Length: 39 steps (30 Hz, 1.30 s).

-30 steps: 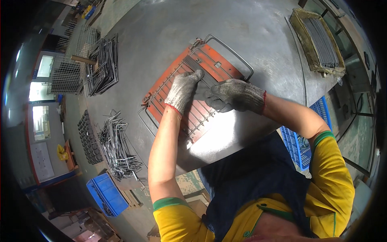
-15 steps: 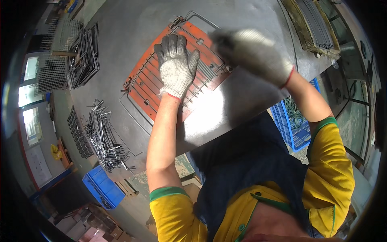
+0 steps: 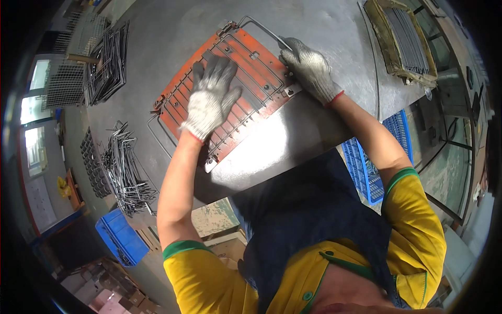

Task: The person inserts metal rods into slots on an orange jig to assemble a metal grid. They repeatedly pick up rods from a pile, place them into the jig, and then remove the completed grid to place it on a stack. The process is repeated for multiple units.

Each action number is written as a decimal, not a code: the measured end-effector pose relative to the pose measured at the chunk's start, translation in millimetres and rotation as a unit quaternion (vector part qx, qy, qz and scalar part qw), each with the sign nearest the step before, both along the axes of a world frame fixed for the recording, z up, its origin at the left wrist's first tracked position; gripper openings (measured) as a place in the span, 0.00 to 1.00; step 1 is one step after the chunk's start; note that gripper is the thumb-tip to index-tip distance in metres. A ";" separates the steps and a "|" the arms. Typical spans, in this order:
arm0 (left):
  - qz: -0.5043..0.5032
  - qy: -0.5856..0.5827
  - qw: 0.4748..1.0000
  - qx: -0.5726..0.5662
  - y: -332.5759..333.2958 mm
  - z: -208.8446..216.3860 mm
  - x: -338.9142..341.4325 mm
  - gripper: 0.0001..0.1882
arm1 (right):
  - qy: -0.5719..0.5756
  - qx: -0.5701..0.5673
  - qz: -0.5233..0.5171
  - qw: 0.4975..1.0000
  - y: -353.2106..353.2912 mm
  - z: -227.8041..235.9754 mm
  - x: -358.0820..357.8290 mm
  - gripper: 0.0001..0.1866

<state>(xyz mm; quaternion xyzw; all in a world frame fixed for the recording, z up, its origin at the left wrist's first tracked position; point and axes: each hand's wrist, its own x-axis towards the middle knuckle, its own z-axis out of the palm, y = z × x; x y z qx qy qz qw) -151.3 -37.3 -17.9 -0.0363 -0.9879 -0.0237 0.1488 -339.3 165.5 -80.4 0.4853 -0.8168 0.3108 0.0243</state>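
An orange-red fixture plate [image 3: 271, 59] lies on the grey metal table, with thin parallel rods of a wire rack [image 3: 252, 99] laid across it. My left hand [image 3: 210, 97], in a grey-and-white knit glove, rests flat on the rods with its fingers spread. At the plate's far right corner my gloved right hand [image 3: 309, 68] is closed round the end of a bent wire loop [image 3: 267, 32] that sticks out past the plate's far edge. Its fingertips are partly hidden. Another bent wire [image 3: 157, 133] projects beyond the plate's near left side.
On the table's left lie a tangled pile of bent wires [image 3: 125, 175] and a stack of wire frames [image 3: 107, 65] beside mesh panels [image 3: 65, 86]. A tray of straight rods [image 3: 405, 39] sits far right. Blue crates [image 3: 123, 235] stand below the table's edges.
My right hand, blurred before, has come to the wire loop and closed on it. My left hand has shifted slightly on the rods, its fingers now spread wider.
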 end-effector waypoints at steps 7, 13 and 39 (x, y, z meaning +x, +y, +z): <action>0.091 0.020 0.995 -0.040 2.9 14.6 20.4 0.24 | 0.158 -0.022 0.012 0.987 -5.1 -12.2 -1.2 0.18; 0.059 -0.105 0.993 -0.020 -0.8 2.8 35.0 0.31 | 0.165 -0.044 0.017 0.985 -6.1 -10.3 -3.0 0.13; 0.131 -0.093 0.985 -0.057 -18.1 26.6 109.7 0.31 | -0.218 -0.055 -0.109 0.968 -10.2 15.1 10.9 0.20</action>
